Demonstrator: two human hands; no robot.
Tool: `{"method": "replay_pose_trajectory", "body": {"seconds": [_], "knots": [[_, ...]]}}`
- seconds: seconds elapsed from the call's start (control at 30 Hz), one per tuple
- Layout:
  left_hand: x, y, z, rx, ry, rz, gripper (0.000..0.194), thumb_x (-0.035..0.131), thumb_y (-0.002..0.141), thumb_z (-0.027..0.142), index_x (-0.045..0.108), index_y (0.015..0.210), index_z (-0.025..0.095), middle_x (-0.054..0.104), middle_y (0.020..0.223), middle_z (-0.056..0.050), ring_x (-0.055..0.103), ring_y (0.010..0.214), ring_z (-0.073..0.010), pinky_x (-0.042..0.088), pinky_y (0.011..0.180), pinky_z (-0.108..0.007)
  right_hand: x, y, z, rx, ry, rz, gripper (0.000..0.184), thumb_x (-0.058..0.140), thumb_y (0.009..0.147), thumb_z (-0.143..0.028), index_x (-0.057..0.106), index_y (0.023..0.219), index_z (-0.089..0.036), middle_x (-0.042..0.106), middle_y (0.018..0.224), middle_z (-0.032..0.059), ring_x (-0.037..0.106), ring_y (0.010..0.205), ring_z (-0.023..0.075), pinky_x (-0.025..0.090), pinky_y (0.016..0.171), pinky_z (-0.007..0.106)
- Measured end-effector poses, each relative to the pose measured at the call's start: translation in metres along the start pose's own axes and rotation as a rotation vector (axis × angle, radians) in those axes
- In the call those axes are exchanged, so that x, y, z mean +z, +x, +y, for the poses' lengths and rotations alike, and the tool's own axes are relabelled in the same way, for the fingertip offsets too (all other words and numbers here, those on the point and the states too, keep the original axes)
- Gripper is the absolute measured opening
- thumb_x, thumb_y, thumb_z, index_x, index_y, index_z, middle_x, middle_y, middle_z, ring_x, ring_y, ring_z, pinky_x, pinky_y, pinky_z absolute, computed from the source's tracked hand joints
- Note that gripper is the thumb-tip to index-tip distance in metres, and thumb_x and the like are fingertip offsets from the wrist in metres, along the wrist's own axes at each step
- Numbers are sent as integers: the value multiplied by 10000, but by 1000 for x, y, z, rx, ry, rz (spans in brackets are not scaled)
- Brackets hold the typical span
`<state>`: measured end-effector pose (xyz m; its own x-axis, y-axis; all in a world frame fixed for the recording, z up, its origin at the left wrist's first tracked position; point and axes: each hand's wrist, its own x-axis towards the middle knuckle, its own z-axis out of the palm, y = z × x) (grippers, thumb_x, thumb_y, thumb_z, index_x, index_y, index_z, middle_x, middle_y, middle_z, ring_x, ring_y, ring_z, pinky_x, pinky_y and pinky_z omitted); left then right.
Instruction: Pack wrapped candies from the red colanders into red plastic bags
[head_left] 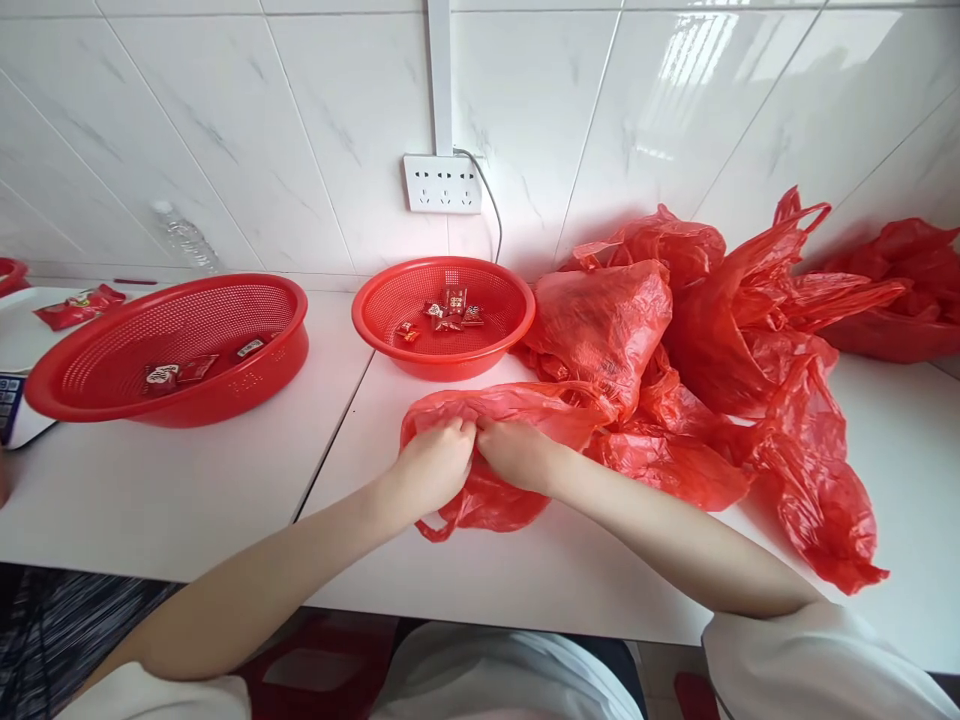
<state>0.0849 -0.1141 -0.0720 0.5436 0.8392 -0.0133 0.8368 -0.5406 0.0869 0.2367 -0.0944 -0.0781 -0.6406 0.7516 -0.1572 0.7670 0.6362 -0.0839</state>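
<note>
A thin red plastic bag (510, 505) lies on the white table in front of me, crumpled and spread out. Both of my hands are closed on its upper part, knuckles close together. My left hand (442, 455) grips it from the left, and my right hand (514, 452) pinches it from the right. The fingertips are partly hidden in the folds. Just behind the bag stands a round red plastic basket (442, 365) with several small red wrapped packets (448, 322) inside.
A larger red basket (225, 400) with a few packets sits at left, near a scale (15, 395) holding a red packet. Filled red bags (600, 320) pile up at right. A power strip (442, 184) is on the tiled wall. A person's dark clothing (75, 630) shows lower left.
</note>
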Motion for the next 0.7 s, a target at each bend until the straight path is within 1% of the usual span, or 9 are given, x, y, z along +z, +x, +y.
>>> {"method": "replay_pose_trajectory", "body": {"seconds": [0.1, 0.17, 0.23, 0.3, 0.37, 0.43, 0.53, 0.63, 0.7], "knots": [[16, 4, -5, -1, -133, -112, 218, 614, 830, 285, 694, 891, 92, 669, 977, -206, 666, 817, -347, 501, 638, -394, -1, 0, 11, -119, -68, 29, 297, 406, 902, -51, 684, 998, -94, 647, 1111, 175, 569, 1098, 287, 488, 882, 382], [20, 7, -10, 48, -171, -165, 186, 689, 754, 306, 683, 720, 124, 676, 1014, -217, 675, 836, -369, 510, 677, -411, 0, 2, 24, -189, -86, 21, 231, 530, 868, -109, 677, 1047, -115, 629, 1187, 162, 493, 1214, 303, 441, 984, 415], [17, 9, -20, 120, -214, -200, 151, 706, 673, 186, 616, 556, 158, 687, 1088, -194, 666, 974, -369, 511, 807, -405, 1, 3, 42, -183, -100, -15, 405, 718, 748, -211, 645, 1134, -114, 591, 1269, 165, 438, 1288, 332, 410, 1032, 434], [10, 10, -38, 232, -231, -237, 229, 646, 564, 21, 525, 443, 174, 683, 1180, -146, 557, 1218, -353, 421, 1012, -393, 3, 2, 62, -88, -91, -63, 646, 811, 636, -301, 599, 1210, -93, 553, 1318, 191, 424, 1305, 375, 405, 1031, 454], [2, 12, -63, 360, -195, -300, 244, 559, 492, -46, 476, 410, 169, 643, 1287, -98, 440, 1341, -342, 320, 1105, -433, 4, -3, 79, 27, -4, -125, 680, 776, 670, -371, 556, 1262, -118, 602, 1249, 172, 542, 1186, 347, 467, 941, 420], [-4, 12, -87, 271, -173, -325, 202, 527, 517, -20, 549, 480, 176, 577, 1380, -60, 455, 1328, -341, 405, 1023, -437, 4, -10, 87, 74, 105, -176, 565, 694, 745, -402, 554, 1241, -170, 680, 1071, 102, 651, 942, 258, 516, 766, 331], [-12, 14, -103, 101, -292, -328, 315, 549, 608, 64, 700, 818, 244, 644, 1279, -57, 613, 1134, -318, 509, 805, -367, -1, -20, 76, 62, 100, -188, 330, 645, 789, -380, 613, 1054, -187, 694, 846, 47, 641, 679, 190, 465, 554, 268], [-16, 19, -88, -12, -370, -186, 317, 534, 765, 217, 673, 1044, 272, 697, 1123, -55, 669, 957, -276, 504, 761, -348, -11, -25, 47, 34, 21, -130, 154, 592, 847, -243, 624, 973, -159, 694, 876, 89, 649, 689, 199, 437, 539, 272], [-14, 24, -71, -8, -367, -120, 379, 557, 803, 328, 629, 1168, 258, 662, 1207, -75, 635, 1048, -291, 489, 845, -376, -17, -24, 29, -3, -9, -45, 198, 465, 899, -116, 623, 1012, -153, 691, 937, 106, 663, 758, 204, 456, 591, 280]]}}
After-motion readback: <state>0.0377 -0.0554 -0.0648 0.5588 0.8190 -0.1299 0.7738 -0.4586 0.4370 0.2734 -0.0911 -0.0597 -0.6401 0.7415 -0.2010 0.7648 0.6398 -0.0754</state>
